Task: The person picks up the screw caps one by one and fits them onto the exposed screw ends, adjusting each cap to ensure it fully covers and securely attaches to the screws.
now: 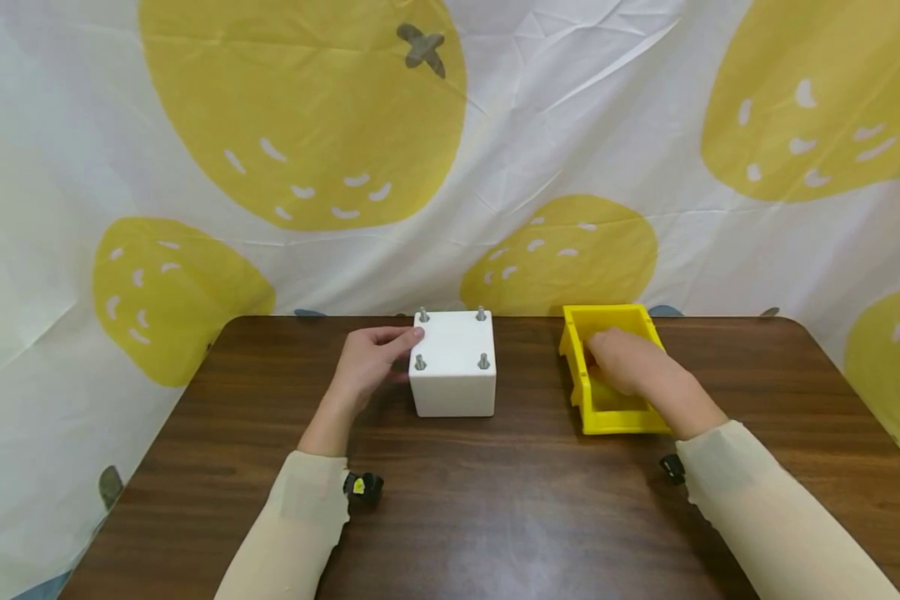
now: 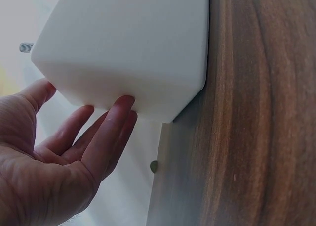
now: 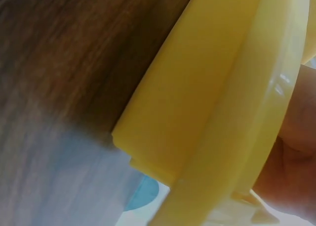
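Note:
A white square block (image 1: 453, 354) sits on the table with several metal threaded bolt ends (image 1: 483, 362) sticking up at the corners of its top face. My left hand (image 1: 371, 360) is at the block's left side, thumb on the top edge. In the left wrist view the fingertips (image 2: 123, 103) of that hand rest against the side wall, fingers only slightly bent. To the right stands a yellow plastic bin (image 1: 626, 422). My right hand (image 1: 628, 360) reaches down inside it, and its fingers are hidden by the hand and the bin wall.
Both things stand toward the back edge of the brown wood-grain table (image 1: 487, 508). Behind it hangs a white cloth (image 1: 360, 275) with large yellow fruit prints. A dark wrist strap (image 1: 363, 486) shows at the left sleeve.

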A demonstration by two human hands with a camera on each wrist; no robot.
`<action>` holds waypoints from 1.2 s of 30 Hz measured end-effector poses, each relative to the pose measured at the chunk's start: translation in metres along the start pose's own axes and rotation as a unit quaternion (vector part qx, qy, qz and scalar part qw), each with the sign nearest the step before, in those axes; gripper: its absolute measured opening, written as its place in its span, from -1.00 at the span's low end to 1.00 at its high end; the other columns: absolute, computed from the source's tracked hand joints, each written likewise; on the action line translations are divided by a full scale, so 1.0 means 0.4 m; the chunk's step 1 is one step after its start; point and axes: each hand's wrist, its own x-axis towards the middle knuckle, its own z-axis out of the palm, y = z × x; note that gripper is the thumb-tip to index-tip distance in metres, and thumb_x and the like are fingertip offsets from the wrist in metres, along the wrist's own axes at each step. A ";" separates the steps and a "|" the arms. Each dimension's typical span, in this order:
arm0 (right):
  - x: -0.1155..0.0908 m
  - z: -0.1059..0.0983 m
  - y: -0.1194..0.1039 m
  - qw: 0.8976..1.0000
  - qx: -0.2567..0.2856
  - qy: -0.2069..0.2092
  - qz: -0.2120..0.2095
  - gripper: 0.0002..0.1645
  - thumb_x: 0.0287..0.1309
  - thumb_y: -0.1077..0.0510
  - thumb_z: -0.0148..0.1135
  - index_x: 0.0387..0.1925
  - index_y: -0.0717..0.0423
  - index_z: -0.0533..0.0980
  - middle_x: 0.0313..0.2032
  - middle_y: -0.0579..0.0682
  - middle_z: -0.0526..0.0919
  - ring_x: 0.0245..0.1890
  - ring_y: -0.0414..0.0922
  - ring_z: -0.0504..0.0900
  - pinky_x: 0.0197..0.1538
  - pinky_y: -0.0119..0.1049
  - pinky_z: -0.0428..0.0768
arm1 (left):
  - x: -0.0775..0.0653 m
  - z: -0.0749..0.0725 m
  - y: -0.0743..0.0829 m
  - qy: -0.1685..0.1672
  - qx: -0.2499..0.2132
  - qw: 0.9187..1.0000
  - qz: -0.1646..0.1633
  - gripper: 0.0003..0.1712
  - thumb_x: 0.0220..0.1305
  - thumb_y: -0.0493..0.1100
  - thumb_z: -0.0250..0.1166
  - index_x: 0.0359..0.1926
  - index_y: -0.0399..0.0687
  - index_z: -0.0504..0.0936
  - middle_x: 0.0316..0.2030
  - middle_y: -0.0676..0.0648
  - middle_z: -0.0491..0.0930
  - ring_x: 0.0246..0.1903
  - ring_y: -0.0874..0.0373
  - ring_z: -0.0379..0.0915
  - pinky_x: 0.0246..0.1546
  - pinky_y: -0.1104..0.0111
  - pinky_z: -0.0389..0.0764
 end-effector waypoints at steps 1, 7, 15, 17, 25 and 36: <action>0.000 0.001 0.001 1.000 0.001 0.001 0.000 -0.86 0.44 0.29 0.29 -0.31 0.13 0.54 -0.44 -0.05 0.53 -0.40 -0.05 0.48 -0.22 -0.13 0.56 | -0.001 0.000 0.001 0.000 0.001 1.000 0.000 -0.45 0.39 0.06 0.50 0.18 -0.26 0.74 0.08 -0.22 0.71 -0.05 0.01 0.68 -0.11 0.05 0.81; 0.002 0.010 0.009 1.000 0.011 -0.004 0.002 -0.88 0.45 0.29 0.28 -0.29 0.12 0.54 -0.44 -0.05 0.54 -0.39 -0.06 0.50 -0.21 -0.13 0.57 | -0.003 0.002 0.002 -0.002 0.001 1.000 -0.003 -0.45 0.39 0.07 0.50 0.19 -0.25 0.73 0.10 -0.21 0.70 -0.02 0.00 0.67 -0.04 -0.02 0.78; -0.002 0.006 0.006 1.000 0.028 0.008 -0.009 -0.86 0.45 0.31 0.27 -0.30 0.11 0.52 -0.45 -0.04 0.54 -0.39 -0.06 0.50 -0.22 -0.12 0.57 | -0.003 0.001 0.001 -0.002 -0.008 1.000 -0.002 -0.47 0.40 0.03 0.49 0.19 -0.27 0.73 0.08 -0.22 0.71 -0.04 0.01 0.68 -0.04 -0.05 0.78; -0.007 0.001 0.003 0.999 0.040 0.011 -0.005 -0.87 0.45 0.32 0.27 -0.29 0.12 0.53 -0.44 -0.05 0.54 -0.39 -0.07 0.49 -0.21 -0.13 0.56 | -0.004 0.001 0.002 -0.002 -0.008 1.000 -0.002 -0.47 0.40 0.03 0.49 0.18 -0.27 0.73 0.07 -0.22 0.71 -0.05 0.02 0.69 -0.04 -0.05 0.78; -0.030 -0.035 -0.002 0.997 0.061 0.040 0.000 -0.91 0.47 0.29 0.26 -0.25 0.16 0.57 -0.43 -0.05 0.55 -0.39 -0.07 0.48 -0.25 -0.15 0.53 | -0.005 0.001 0.004 -0.001 0.001 1.000 -0.003 -0.44 0.39 0.07 0.50 0.19 -0.26 0.73 0.10 -0.20 0.70 -0.02 0.01 0.68 -0.05 -0.02 0.79; -0.058 -0.101 -0.023 0.989 0.115 0.088 -0.018 -0.86 0.43 0.25 0.37 -0.06 0.24 0.63 -0.26 0.00 0.68 -0.48 -0.18 0.58 -0.26 -0.17 0.67 | -0.004 0.001 0.002 0.000 -0.007 1.000 -0.002 -0.45 0.38 0.07 0.51 0.17 -0.25 0.74 0.09 -0.20 0.71 -0.03 0.02 0.68 -0.14 0.10 0.82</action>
